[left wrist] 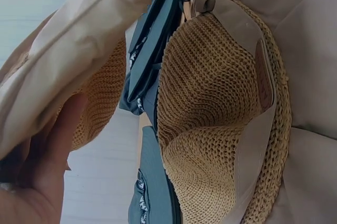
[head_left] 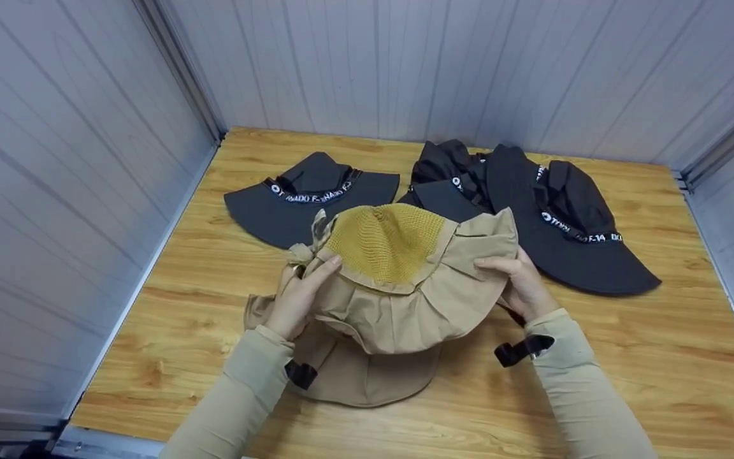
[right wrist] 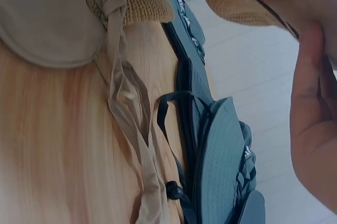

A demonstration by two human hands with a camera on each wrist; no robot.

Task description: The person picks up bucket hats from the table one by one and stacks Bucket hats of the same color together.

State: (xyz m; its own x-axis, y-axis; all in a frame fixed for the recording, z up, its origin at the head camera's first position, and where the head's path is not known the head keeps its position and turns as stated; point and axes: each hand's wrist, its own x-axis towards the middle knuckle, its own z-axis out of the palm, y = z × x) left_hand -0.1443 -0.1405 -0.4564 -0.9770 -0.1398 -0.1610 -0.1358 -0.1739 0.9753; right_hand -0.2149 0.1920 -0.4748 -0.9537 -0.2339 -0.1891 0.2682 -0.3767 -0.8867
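Note:
Both hands hold up a beige sun hat (head_left: 399,306) with a woven straw crown and a ruffled brim. My left hand (head_left: 300,296) grips its left side near a fabric bow, thumb on top by the edge of the crown. On the right, the brim is pinched by my right hand (head_left: 523,284), thumb above it. Below lies a second beige hat (head_left: 367,379), largely covered by the held one in the head view. Its straw crown (left wrist: 205,92) fills the middle of the left wrist view, and a beige tie (right wrist: 131,108) trails over the table in the right wrist view.
Dark bucket hats with lettered bands lie towards the back of the wooden table (head_left: 169,357): one hat (head_left: 316,185) at left, some overlapping hats (head_left: 450,185) in the middle, another hat (head_left: 583,248) at right. Pale panel walls (head_left: 367,70) enclose the back and sides.

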